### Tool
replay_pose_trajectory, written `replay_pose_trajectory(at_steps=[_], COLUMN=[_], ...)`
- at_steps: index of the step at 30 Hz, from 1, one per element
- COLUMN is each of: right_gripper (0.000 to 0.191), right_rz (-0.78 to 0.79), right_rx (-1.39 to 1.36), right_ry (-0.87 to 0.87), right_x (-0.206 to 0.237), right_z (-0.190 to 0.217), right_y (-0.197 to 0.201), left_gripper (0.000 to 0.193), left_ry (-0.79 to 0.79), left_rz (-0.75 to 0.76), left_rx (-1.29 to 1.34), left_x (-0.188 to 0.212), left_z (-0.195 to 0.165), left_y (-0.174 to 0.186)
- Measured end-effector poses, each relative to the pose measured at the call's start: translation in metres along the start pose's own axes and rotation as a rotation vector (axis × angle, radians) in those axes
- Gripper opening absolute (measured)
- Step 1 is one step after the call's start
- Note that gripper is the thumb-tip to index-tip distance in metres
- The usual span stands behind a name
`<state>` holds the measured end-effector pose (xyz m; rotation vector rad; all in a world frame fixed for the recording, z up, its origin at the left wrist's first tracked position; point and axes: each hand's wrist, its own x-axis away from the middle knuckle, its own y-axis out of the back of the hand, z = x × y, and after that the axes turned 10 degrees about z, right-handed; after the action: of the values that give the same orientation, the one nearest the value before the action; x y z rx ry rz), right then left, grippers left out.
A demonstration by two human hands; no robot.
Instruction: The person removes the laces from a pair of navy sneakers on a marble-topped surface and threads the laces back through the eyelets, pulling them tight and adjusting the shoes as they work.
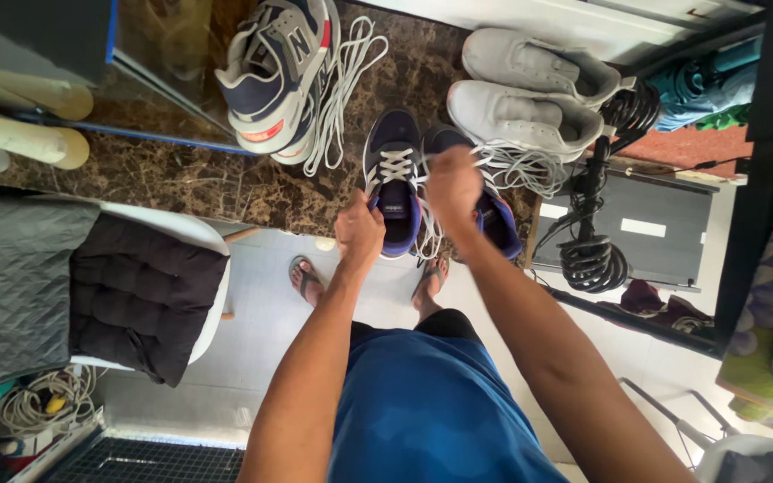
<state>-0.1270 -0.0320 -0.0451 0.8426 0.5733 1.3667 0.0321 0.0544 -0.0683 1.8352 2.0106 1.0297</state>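
Your left hand (360,231) was clenched on the heel of the dark navy sneaker with white laces (393,179), which sat on the brown marbled stone surface (225,183). Your right hand (454,183) pinched its white lace (427,165), pulled taut. A pale grey pair of sneakers (525,94) lay just beyond.

Navy shoes (395,179) (white laces (395,164)) side by side.

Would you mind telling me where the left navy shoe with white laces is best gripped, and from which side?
Probably at the heel collar of the navy shoe, coming from the counter's near edge: the heel points toward the person, the opening faces up, and the left hand already rests there, clear of the laces.
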Motion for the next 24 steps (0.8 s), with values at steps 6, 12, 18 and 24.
replay_pose_trajectory(at_steps=[6, 12, 18, 24], right_gripper=[0.037, 0.053, 0.048, 0.035], right_rz=[-0.275, 0.113, 0.28, 0.263], right_rx=[-0.095, -0.036, -0.008, 0.061], right_ry=[0.265, 0.218, 0.085, 0.048], right_x=[0.013, 0.082, 0.085, 0.079], right_z=[-0.026, 0.009, 0.004, -0.006], right_y=[0.04, 0.022, 0.0, -0.012], left_gripper=[0.024, 0.041, 0.034, 0.02], left_ry=[-0.005, -0.441, -0.463, -0.456], left_rz=[-0.004, -0.165, 0.155, 0.148], left_rx=[-0.047, -0.279, -0.539, -0.573], left_x=[0.007, -0.001, -0.042, -0.048], left_z=[-0.014, -0.041, -0.042, -0.037], left_y=[0.003, 0.007, -0.002, -0.003])
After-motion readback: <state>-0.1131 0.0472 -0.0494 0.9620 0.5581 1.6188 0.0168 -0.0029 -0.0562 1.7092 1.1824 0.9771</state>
